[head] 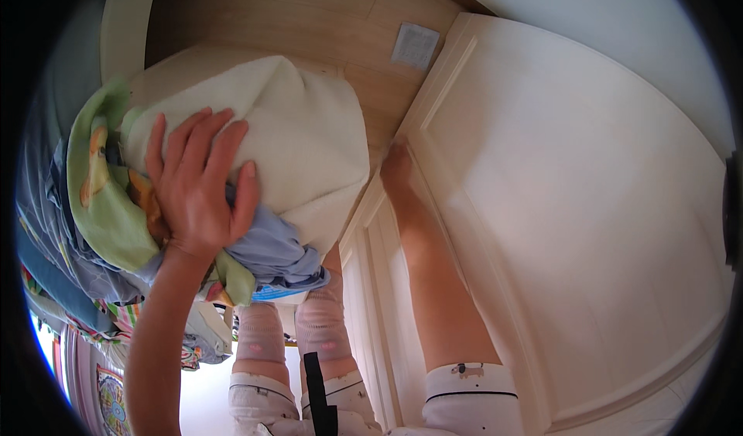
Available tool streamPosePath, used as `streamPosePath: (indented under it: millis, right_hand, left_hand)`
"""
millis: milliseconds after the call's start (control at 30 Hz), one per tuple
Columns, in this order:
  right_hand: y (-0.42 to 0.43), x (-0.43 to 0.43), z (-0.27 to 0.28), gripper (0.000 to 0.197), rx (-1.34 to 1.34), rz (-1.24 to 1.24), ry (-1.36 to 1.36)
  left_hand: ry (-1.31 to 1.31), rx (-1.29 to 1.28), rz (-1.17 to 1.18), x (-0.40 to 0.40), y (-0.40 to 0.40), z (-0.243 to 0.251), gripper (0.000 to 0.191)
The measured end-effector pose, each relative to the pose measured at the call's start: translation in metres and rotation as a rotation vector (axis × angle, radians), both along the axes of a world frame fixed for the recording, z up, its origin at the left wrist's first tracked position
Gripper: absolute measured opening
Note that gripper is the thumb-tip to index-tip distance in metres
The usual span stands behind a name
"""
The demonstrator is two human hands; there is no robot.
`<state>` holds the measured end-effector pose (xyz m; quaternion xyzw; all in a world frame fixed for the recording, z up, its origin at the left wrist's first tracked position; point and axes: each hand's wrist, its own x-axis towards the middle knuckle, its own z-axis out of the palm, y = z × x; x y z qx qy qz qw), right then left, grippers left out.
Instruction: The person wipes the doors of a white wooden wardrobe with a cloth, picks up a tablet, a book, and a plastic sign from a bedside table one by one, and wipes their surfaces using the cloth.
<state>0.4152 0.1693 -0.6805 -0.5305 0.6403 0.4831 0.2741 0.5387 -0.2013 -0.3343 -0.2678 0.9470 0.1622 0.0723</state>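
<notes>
My left hand (200, 180) lies with spread fingers on top of a heap of cloth. Under its fingers is a cream-coloured cloth (307, 128), draped wide with folds. A green patterned cloth (107, 221) hangs to its left, and a crumpled blue cloth (273, 250) shows by the thumb and wrist. My right arm reaches up beside a white panelled door, and my right hand (397, 154) is at the door's edge; its fingers are blurred and partly hidden, so its grip cannot be told.
The large white door (569, 192) fills the right side. A pale square plate (415, 45) is set on the wood-look floor (278, 12). More bedding and clothes (93, 273) are piled at the left. My legs, in pale knee covers (325, 326), stand below the heap.
</notes>
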Motion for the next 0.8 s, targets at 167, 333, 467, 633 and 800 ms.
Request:
streamPosePath:
  millis: [167, 333, 467, 633, 800]
  right_hand:
    - [-0.089, -0.086, 0.031, 0.057, -0.08, 0.104, 0.255]
    - [-0.067, -0.05, 0.029, 0.051, 0.014, 0.121, 0.138]
    - [-0.024, 0.008, 0.042, 0.044, 0.212, 0.1, -0.147]
    - [-0.019, 0.012, 0.069, 0.04, -0.118, -0.023, 0.013]
    - [-0.042, -0.011, 0.163, 0.04, -0.181, -0.024, 0.155]
  left_hand:
    - [0.012, -0.032, -0.032, 0.0, 0.0, 0.001, 0.038]
    - [0.031, -0.061, -0.04, 0.004, 0.0, 0.001, 0.035]
    - [0.094, -0.081, -0.049, 0.008, -0.001, -0.002, 0.033]
    - [0.153, -0.09, -0.049, 0.015, 0.002, -0.009, 0.031]
    - [0.198, -0.06, -0.02, 0.014, 0.007, -0.012, 0.029]
